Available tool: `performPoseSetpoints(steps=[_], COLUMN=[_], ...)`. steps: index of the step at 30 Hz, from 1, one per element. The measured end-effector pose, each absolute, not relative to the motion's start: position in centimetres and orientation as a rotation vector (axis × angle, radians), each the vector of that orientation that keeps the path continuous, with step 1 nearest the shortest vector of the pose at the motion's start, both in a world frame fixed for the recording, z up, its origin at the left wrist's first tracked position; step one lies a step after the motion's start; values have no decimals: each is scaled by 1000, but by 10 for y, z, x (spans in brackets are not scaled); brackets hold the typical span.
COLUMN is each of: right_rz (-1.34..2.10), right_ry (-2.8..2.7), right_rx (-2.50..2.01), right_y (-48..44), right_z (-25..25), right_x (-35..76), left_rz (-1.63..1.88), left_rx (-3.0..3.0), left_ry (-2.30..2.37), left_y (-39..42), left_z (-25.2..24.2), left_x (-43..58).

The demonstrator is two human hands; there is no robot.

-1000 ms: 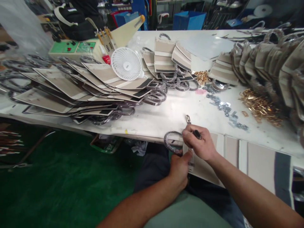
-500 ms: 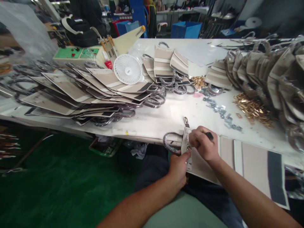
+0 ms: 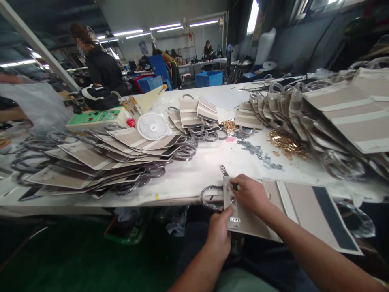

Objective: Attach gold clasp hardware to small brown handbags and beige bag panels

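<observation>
A beige bag panel [image 3: 306,202] with cream and dark stripes lies across the table's front edge and my lap. My left hand [image 3: 219,229] grips its left border, thumb on top. My right hand [image 3: 249,194] is closed on a small black-handled tool [image 3: 235,186] above the same border; its tip is hidden. Between my hands, a small metal fitting [image 3: 232,200] and a silver metal plate [image 3: 235,219] sit on the panel. A plastic-wrapped handle [image 3: 209,196] loops out past the left border. Beyond the border lies a dark strap with a metal end [image 3: 224,170].
Stacked bag panels [image 3: 75,174] spread over the left, with a white fan [image 3: 152,126] on them. Gold metal pieces [image 3: 287,144] and flat silver plates [image 3: 255,150] lie in heaps beyond my hands. More panels [image 3: 349,113] pile up at right. A person [image 3: 103,67] stands behind.
My view has tilted up, showing more of the room. My right hand has turned over the border, its tool now near the upper corner. My left hand still grips the border, with the silver plate now uncovered.
</observation>
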State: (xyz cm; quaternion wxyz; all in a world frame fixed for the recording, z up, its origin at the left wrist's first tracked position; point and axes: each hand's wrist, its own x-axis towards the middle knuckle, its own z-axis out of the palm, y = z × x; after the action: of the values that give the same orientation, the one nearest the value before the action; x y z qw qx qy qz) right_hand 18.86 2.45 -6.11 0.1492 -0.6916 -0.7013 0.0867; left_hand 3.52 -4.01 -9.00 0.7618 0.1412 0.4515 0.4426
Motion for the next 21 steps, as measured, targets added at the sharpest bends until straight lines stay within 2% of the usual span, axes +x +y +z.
performPoseSetpoints(steps=[3,6,8,10,13,21], right_rz=[240,208,180,137,30,61], right_ry=[-2039,-2072,-2090,-2105,-2110,-2126], right_rx=[-1930,-1868,-1860,-1874,-1875,-1849], right_y=[26,25,22,18,9,-2], right_z=[-65,-67,-68,-69,-71,-67], right_x=[194,201,204,206,210,203], left_rz=[1179,1409,1248,897,595,451], left_rx=[676,1397,1984,2345,2455,2441], left_ry=[1211,1523,1415,1231,1206,1241], left_y=[-46,-38,-23,-5,16,30], left_z=[-86,-78,-71,-67,-68,-73], left_x=[6,-11,-8,2,14,8])
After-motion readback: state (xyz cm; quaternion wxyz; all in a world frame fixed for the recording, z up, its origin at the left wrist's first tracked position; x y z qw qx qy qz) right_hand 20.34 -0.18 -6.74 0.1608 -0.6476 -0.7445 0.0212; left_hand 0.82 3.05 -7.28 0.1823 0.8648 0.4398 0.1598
